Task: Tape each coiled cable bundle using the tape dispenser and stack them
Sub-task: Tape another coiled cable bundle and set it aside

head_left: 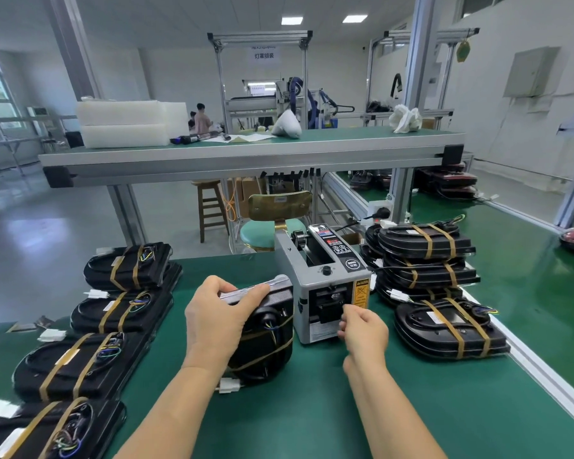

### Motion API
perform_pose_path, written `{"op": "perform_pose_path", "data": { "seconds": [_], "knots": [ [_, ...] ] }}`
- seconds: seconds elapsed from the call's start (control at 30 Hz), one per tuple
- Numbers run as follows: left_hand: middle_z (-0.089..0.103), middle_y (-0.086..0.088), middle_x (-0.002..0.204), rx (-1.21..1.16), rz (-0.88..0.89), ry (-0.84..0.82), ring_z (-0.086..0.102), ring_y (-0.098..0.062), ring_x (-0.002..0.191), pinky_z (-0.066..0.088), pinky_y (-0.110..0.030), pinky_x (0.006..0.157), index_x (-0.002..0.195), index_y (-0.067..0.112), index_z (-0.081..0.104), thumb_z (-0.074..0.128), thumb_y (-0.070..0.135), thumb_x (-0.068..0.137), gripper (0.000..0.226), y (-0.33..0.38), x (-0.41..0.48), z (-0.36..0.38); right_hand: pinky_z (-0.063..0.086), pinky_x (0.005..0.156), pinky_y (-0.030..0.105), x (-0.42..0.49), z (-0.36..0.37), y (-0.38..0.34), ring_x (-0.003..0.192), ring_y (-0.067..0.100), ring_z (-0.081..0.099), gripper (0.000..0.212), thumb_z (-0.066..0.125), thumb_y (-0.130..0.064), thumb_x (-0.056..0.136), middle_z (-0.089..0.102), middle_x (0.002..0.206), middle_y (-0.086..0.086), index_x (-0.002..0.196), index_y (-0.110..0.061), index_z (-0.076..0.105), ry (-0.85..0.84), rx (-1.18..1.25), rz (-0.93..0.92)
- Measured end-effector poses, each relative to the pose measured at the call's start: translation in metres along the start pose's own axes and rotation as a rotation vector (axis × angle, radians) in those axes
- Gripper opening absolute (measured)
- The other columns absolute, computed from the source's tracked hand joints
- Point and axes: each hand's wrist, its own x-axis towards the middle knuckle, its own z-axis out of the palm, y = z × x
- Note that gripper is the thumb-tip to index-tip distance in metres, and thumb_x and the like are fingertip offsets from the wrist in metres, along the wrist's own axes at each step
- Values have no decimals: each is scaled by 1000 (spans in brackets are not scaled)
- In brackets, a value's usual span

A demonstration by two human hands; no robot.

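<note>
— Black shell and coiled wire: how is the cable bundle expected to handle?
— It is judged stiff across its flat body and fairly light, with loose wires and a white connector that could be snagged. It is stood on edge on the table, just left of the tape dispenser, and its top edge is gripped by the left hand. That edge is judged the best hold.
— And the right hand?
— Its fingers are curled together at the dispenser's mouth; whether tape is pinched cannot be told.
— What room is left?
— Open green surface is seen nearest the person. A row of bundles is laid along the left, a banded stack is kept just right of the dispenser, and the aluminium rail marks the right edge.
</note>
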Motion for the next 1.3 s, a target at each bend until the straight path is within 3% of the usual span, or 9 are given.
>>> {"op": "perform_pose_path", "data": {
  "seconds": [0.13,0.23,0.33,0.43,0.53,0.63,0.73,1.07,1.3],
  "knots": [
    [55,4,70,282,227,-176,52,-19,73,40,-36,68,71,18,47,75,51,77,44,14,11,-10,46,58,31,3,4,-3,49,14,49,14,64,-8,88,58,62,2,75,-10,68,-1,-1,-5],
    [64,10,81,519,445,-315,60,-20,87,43,-38,86,100,33,58,61,36,92,9,25,20,-17,46,55,28,4,3,-3,49,15,51,15,66,-12,87,62,66,3,73,-10,68,17,-6,-40],
    [66,11,117,593,439,-407,58,-19,113,40,-40,101,129,41,56,47,17,99,39,29,23,-17,43,43,19,2,3,-6,46,12,53,12,69,-19,86,70,73,1,74,-16,71,49,-54,-104],
    [62,10,129,543,349,-416,54,-20,119,38,-42,103,125,34,56,40,8,97,42,28,22,-11,45,49,24,2,4,-10,45,12,55,15,72,-21,86,71,78,2,72,-18,71,30,-86,-95],
    [68,13,107,568,382,-332,59,-19,99,38,-39,93,107,39,51,40,42,96,15,24,15,-4,45,51,24,2,2,-12,44,12,55,14,75,-22,86,73,83,2,73,-17,72,25,-114,-81],
    [59,18,100,764,428,-312,56,-17,95,35,-38,87,115,41,43,39,84,68,63,16,11,-3,46,51,25,2,4,-9,37,7,53,16,75,-22,86,72,82,2,71,-16,72,16,-128,-76],
    [54,12,114,925,455,-294,53,-19,107,34,-38,90,135,42,31,46,82,67,80,4,14,-5,46,50,26,-1,7,-8,32,3,50,17,73,-21,88,67,71,1,74,-12,71,-8,-99,-37],
    [55,12,111,865,455,-214,54,-17,106,33,-37,93,130,37,40,53,76,74,69,0,11,-7,50,40,20,-5,13,-19,49,13,51,24,57,-15,96,59,65,6,79,-3,67,-63,214,152],
    [53,13,100,839,434,-236,55,-19,97,34,-36,92,114,34,41,56,70,73,56,5,10,-7,49,41,20,-5,14,-21,53,15,55,9,66,-5,87,62,72,9,79,-2,64,-44,143,142]
  ]
}}
